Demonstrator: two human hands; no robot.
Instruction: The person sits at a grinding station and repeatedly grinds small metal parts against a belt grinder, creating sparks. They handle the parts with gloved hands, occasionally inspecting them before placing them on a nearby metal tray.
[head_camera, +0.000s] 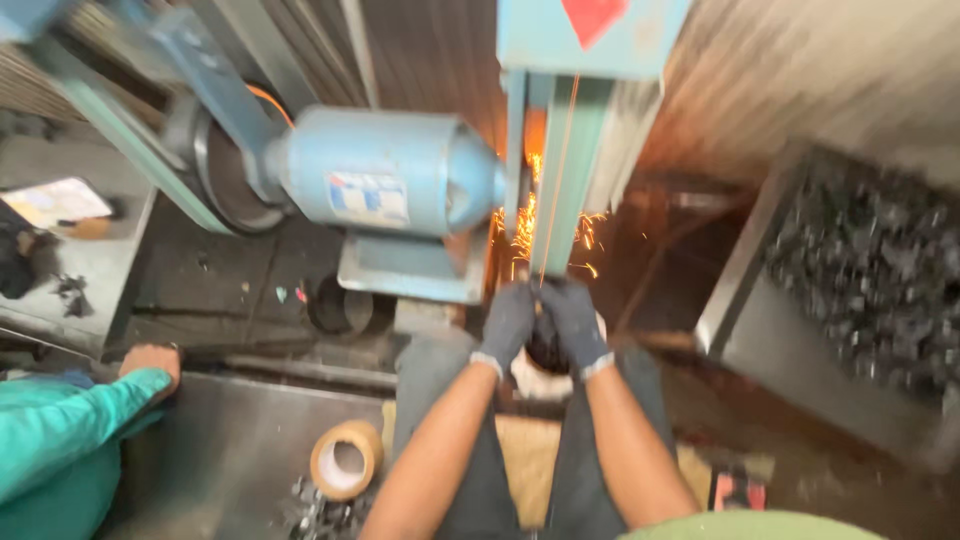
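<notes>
Sparks at the belt grinder

Gloved hands meet at the frame's centre. Left hand in grey knit glove (507, 322) and right hand in grey knit glove (575, 322) curl their fingers tight around a small dark workpiece (540, 308), mostly hidden, pressed to the upright blue-framed grinding belt (556, 190) at 12 o'clock. Orange sparks (520, 228) spray there. Blue cylindrical motor (385, 170) sits at 10 o'clock; brown tape roll (346, 459) at 7; a co-worker's teal sleeve (70, 425) at 8.

Tape roll (346, 459), bin of dark parts (880, 270)
</notes>
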